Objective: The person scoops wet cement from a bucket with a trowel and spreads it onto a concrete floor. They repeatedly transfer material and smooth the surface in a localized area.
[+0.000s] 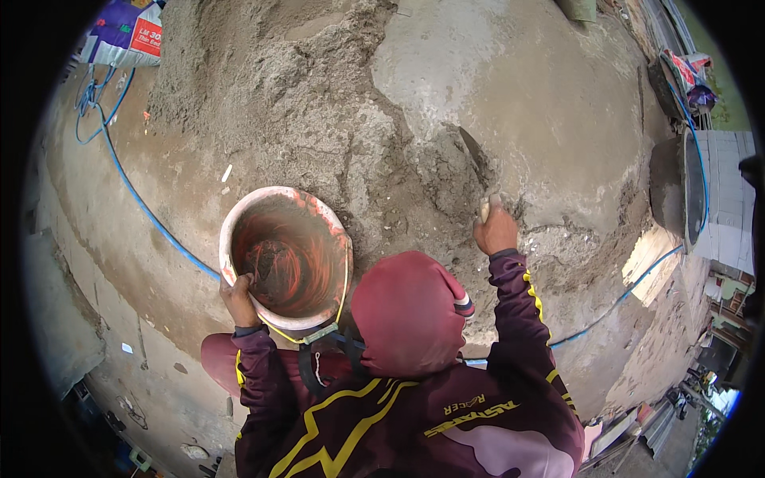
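Left of center, left hand [238, 299] pinches the bucket [307, 227] rim; center-right, right hand [497, 229] grips a trowel [473, 151] in gray mix [430, 179], steady bucket and low blade probably best.

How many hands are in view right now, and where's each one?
2: the left hand grips the bucket's rim; the right hand holds the trowel at the grey pile. No others show.

The concrete floor [171, 311] carried grey mortar mix [295, 103] on its far side, a blue hose [151, 215] at left and a purple-and-white sack [119, 36] at far left.
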`<state>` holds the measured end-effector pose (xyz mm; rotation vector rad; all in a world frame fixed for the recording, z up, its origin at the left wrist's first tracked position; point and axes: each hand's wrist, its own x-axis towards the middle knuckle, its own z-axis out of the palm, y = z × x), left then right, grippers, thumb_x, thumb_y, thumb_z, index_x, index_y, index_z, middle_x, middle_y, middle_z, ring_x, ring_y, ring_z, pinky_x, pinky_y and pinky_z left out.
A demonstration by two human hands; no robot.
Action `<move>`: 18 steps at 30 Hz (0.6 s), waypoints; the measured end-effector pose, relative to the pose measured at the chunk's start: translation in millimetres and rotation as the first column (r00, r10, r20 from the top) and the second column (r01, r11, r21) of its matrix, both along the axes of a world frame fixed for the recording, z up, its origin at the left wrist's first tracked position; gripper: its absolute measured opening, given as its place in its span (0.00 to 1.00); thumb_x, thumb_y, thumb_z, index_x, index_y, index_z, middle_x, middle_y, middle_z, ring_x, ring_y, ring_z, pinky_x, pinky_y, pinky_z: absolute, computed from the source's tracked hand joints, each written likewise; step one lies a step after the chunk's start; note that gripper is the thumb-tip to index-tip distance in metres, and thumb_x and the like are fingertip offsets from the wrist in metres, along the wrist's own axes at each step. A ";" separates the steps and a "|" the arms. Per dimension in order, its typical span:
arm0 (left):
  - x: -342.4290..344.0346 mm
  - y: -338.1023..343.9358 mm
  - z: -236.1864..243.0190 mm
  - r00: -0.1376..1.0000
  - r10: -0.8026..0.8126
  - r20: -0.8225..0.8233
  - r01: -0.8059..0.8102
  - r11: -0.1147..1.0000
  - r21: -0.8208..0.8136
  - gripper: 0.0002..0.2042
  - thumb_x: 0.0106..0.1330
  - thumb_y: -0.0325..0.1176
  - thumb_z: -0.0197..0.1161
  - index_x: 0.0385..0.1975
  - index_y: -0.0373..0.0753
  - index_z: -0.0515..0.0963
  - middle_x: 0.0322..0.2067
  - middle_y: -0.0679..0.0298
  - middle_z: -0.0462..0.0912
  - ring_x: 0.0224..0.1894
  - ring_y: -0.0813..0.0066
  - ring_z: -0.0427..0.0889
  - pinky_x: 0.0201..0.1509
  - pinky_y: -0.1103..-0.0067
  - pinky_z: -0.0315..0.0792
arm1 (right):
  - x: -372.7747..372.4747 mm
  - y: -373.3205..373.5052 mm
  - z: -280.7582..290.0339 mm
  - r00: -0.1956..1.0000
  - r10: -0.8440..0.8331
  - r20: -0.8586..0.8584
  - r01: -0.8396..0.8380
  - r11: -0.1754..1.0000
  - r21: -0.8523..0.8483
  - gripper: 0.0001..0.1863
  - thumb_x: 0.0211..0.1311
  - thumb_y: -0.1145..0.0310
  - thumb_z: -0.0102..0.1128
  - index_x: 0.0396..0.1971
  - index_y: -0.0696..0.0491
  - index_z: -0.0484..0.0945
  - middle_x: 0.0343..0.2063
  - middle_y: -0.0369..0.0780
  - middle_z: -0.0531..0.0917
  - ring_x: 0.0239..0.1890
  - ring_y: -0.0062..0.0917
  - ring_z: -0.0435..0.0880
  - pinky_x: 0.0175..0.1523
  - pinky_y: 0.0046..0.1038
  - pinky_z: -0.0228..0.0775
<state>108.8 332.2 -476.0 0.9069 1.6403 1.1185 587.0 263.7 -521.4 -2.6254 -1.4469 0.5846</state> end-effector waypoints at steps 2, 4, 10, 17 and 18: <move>6.8 0.5 0.4 1.000 0.021 -0.022 -0.019 0.999 0.049 0.06 0.54 0.21 0.53 0.32 0.32 0.71 0.22 0.70 0.71 0.23 0.83 0.67 0.30 0.84 0.62 | -7.1 -1.1 -1.0 0.997 -0.043 -0.068 0.035 0.992 -0.122 0.23 0.49 0.70 0.60 0.45 0.63 0.70 0.29 0.56 0.82 0.34 0.53 0.82 0.41 0.49 0.75; 11.0 1.0 -1.8 0.997 -0.016 0.070 0.010 0.996 0.092 0.10 0.55 0.22 0.51 0.37 0.31 0.70 0.20 0.71 0.68 0.20 0.86 0.62 0.25 0.86 0.57 | -7.5 -6.0 -0.6 0.991 0.069 -0.115 -0.095 0.967 -0.235 0.26 0.50 0.67 0.60 0.49 0.62 0.70 0.34 0.59 0.81 0.34 0.53 0.83 0.42 0.49 0.75; -21.1 -4.6 -16.2 1.000 0.004 0.017 -0.004 1.000 0.024 0.13 0.54 0.24 0.53 0.40 0.30 0.73 0.28 0.67 0.73 0.28 0.78 0.71 0.37 0.81 0.67 | -5.9 -95.8 31.4 0.401 -0.584 -0.706 0.494 0.786 -0.370 0.09 0.55 0.76 0.60 0.35 0.59 0.71 0.21 0.39 0.76 0.14 0.26 0.76 0.15 0.30 0.70; -24.4 -23.1 -24.7 0.997 0.078 -0.023 -0.078 0.996 -0.039 0.12 0.54 0.22 0.55 0.39 0.31 0.71 0.28 0.67 0.75 0.29 0.79 0.72 0.40 0.81 0.68 | -43.9 -93.6 -41.8 -0.179 -0.487 -0.855 0.509 0.697 -0.504 0.07 0.59 0.73 0.56 0.35 0.57 0.73 0.19 0.37 0.74 0.14 0.23 0.73 0.16 0.29 0.70; -18.6 -23.4 -19.3 0.997 0.077 0.008 -0.077 0.994 -0.072 0.11 0.54 0.21 0.54 0.39 0.31 0.71 0.27 0.67 0.74 0.29 0.79 0.72 0.40 0.81 0.68 | -34.7 -68.1 -60.3 -0.148 -0.396 -0.906 0.535 0.739 -0.410 0.07 0.59 0.72 0.56 0.35 0.58 0.72 0.19 0.37 0.74 0.14 0.23 0.73 0.16 0.29 0.70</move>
